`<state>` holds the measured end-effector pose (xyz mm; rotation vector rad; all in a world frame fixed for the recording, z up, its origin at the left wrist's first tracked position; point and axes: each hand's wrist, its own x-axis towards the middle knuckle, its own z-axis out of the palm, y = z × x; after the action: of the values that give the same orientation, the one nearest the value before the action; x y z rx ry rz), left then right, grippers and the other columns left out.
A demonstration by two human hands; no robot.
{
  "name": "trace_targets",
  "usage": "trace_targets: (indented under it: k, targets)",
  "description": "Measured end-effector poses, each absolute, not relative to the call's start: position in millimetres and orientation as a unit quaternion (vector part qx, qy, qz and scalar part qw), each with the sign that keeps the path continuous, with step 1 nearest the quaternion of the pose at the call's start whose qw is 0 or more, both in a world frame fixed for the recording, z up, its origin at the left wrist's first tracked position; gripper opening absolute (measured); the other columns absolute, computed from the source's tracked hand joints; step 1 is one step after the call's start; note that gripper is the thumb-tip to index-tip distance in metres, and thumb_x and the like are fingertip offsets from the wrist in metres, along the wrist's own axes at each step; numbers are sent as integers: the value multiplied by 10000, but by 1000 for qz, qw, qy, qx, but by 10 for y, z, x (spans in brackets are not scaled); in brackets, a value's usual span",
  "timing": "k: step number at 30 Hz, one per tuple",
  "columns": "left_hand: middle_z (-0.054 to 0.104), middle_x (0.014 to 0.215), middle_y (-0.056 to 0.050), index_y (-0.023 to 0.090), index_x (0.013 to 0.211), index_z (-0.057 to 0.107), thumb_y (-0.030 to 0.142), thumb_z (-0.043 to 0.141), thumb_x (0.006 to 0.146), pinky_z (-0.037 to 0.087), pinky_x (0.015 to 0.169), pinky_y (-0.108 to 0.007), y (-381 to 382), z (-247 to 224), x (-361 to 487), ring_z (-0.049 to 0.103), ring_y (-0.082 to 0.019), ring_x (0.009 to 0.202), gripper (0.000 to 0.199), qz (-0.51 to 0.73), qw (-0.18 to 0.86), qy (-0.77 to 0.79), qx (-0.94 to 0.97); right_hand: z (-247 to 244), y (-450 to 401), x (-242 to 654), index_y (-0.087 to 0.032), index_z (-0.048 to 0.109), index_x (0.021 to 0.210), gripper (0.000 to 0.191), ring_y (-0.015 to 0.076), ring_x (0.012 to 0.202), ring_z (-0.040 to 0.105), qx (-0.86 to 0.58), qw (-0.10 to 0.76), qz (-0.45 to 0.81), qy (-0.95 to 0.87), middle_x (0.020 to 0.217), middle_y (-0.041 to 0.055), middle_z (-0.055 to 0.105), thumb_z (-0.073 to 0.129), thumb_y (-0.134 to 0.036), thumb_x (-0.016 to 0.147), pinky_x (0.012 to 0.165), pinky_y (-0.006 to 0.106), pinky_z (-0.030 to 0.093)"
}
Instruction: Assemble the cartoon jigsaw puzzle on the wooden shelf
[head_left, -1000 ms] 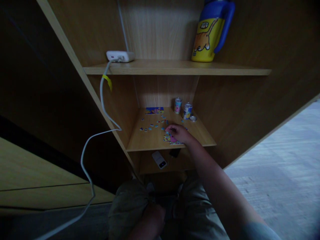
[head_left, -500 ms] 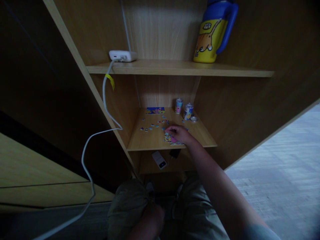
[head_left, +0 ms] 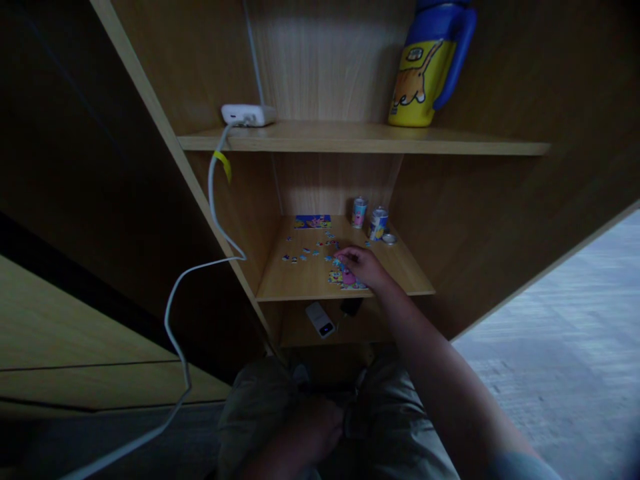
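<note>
My right hand [head_left: 364, 265] reaches over the middle shelf, thumb and fingertips pinched at a small bluish jigsaw puzzle piece [head_left: 337, 263]. Under and beside this hand lies a partly joined puzzle [head_left: 349, 279] with yellow and pink cartoon figures, partly covered by the palm. Loose puzzle pieces [head_left: 303, 257] are scattered to the left and behind. A blue picture card [head_left: 313, 222] lies at the back left. Two small printed cans [head_left: 359, 213] stand at the back right, with a round lid [head_left: 389, 238] beside the nearer one. My left hand [head_left: 323, 421] rests low between my knees, dark and blurred, its fingers not discernible.
On the upper shelf [head_left: 350, 139] stand a blue and yellow mug [head_left: 417, 80] and a white charger [head_left: 249, 115]. From the charger a white cable [head_left: 173, 327] hangs down at left. Below lie a white power bank [head_left: 320, 320] and a dark object [head_left: 351, 306].
My right hand has shifted slightly back and right, its fingertips still pinched. The left hand has moved right across my lap. The view has shifted slightly.
</note>
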<state>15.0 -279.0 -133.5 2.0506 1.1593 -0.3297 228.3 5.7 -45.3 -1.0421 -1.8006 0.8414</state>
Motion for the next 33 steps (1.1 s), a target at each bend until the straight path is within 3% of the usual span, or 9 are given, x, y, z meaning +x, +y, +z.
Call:
trace_targets:
  k: [3,5,7,13,18,23,27,33]
  targets:
    - [842,1170,-58,263,1142,822,308,586,1053,570,979,-334,-2657,-941,124,773,-242,1083,256,-6,395,437,808,-449,78,2286,-227,861,1143,400,210,810,688,-414,460,326,-715,959,61,817,701,-569,1009,764,324,552]
    - [846,1139,-26,269,1170,817,305,545,1084,558,953,-282,-2475,-663,71,765,-196,1043,287,104,399,445,795,-446,83,2281,-229,858,1139,379,212,835,700,-414,461,330,-713,990,63,825,713,-551,1004,783,326,558]
    - [844,1128,-44,247,1142,818,361,555,1099,556,973,-285,-2194,-400,-3,756,-202,1054,290,198,364,460,785,-444,83,2271,-228,852,1130,369,207,839,700,-416,460,337,-708,986,59,822,725,-545,992,781,319,557]
    - [821,981,-46,205,1055,790,444,619,1072,571,844,-299,-956,74,-181,735,-198,889,295,398,253,475,743,-435,78,2243,-233,823,1080,374,196,801,687,-406,466,367,-695,908,42,799,753,-576,949,746,305,545]
    - [838,1042,-86,179,1055,775,380,756,963,601,985,-377,-236,-7,-182,769,-228,984,221,408,302,485,712,-430,92,2253,-218,808,1073,408,194,825,695,-381,467,382,-701,955,50,803,791,-595,916,779,317,545]
    - [843,1164,-107,184,1150,780,511,831,917,593,1080,-432,-35,-202,-185,775,-249,1094,404,428,369,430,704,-462,133,2248,-224,811,1059,377,197,840,702,-368,463,385,-709,966,46,808,798,-575,923,816,328,548]
    - [855,1126,-87,216,1092,812,583,883,860,605,1059,-438,0,-261,-189,781,-260,1069,440,409,409,402,709,-496,161,2229,-237,820,1039,356,204,838,710,-353,463,393,-712,964,43,817,807,-569,911,785,323,548]
    - [857,1010,-65,222,968,825,527,881,848,616,976,-408,25,-312,-169,783,-246,965,332,385,410,402,722,-501,143,2219,-258,835,1028,338,182,727,657,-366,450,367,-727,885,19,795,809,-581,930,685,300,504]
